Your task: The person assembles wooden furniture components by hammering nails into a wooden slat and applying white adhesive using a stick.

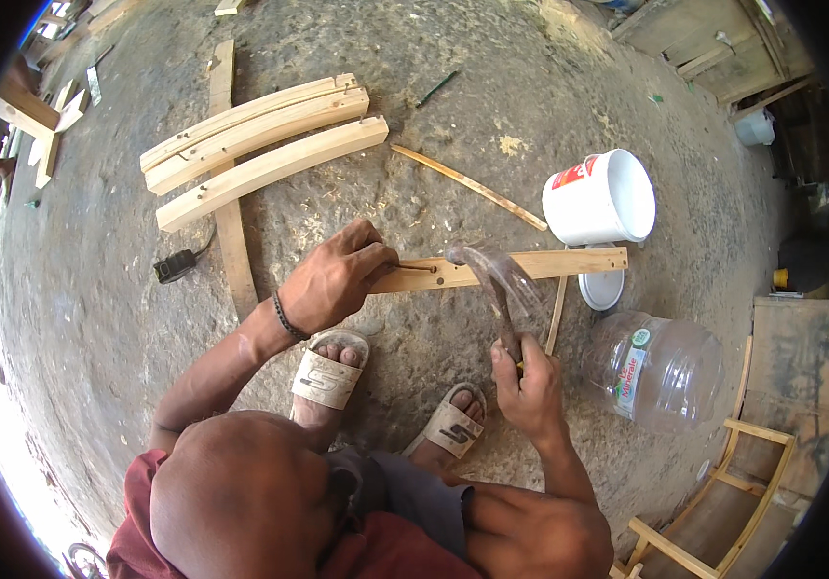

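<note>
My left hand [332, 275], with a dark bracelet at the wrist, is closed at the left part of a pale wooden strip [554, 263]. Between its fingertips is a thin dark nail [418, 267], lying at a low slant over the wood. My right hand [532, 384] is wrapped round the handle of a claw hammer [501, 307]. The hammer's head is smeared by motion and crosses in front of the strip, right of the nail. Dark spots, maybe nail heads or holes, mark the strip. My left palm hides the strip's left end.
Several curved wooden pieces [274, 174] with nails in them rest across a flat board [233, 246]. A white bucket [593, 198] lies tipped, near a round white lid [601, 289]. A big clear bottle [670, 372] lies right. A wooden frame [760, 431] stands lower right.
</note>
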Demonstrator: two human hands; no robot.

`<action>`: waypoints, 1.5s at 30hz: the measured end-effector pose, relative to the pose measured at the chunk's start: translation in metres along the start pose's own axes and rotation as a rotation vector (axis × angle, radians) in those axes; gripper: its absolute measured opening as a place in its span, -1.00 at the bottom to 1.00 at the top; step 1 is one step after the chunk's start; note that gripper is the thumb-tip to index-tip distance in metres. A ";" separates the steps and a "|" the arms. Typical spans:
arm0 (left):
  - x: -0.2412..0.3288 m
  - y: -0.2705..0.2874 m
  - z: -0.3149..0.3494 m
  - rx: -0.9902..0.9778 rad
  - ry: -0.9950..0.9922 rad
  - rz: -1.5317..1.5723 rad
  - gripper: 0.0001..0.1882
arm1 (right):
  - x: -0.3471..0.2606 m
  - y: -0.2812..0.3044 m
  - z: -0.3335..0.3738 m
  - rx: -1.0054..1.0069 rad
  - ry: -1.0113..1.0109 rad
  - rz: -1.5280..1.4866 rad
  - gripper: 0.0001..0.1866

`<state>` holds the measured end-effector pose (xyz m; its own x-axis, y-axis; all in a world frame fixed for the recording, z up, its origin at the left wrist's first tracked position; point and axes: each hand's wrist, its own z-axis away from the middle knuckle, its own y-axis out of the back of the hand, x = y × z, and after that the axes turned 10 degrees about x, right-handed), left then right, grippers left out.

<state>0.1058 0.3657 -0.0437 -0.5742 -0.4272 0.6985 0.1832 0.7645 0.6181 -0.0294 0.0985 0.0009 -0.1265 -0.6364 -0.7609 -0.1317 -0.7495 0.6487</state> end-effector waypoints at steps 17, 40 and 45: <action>-0.003 -0.003 -0.001 0.002 0.004 0.027 -0.83 | 0.017 0.130 0.025 0.173 0.268 -0.676 -0.68; 0.003 -0.007 0.006 -0.010 -0.057 0.004 -0.79 | 0.007 -0.003 0.013 -0.047 -0.018 -0.028 -0.73; 0.002 -0.008 0.008 -0.028 -0.071 -0.042 -0.79 | -0.007 0.005 0.004 -0.035 0.035 0.013 -0.80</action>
<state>0.0963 0.3625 -0.0501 -0.6367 -0.4222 0.6452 0.1795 0.7326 0.6566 -0.0329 0.1002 0.0094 -0.0932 -0.6519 -0.7526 -0.0957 -0.7465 0.6585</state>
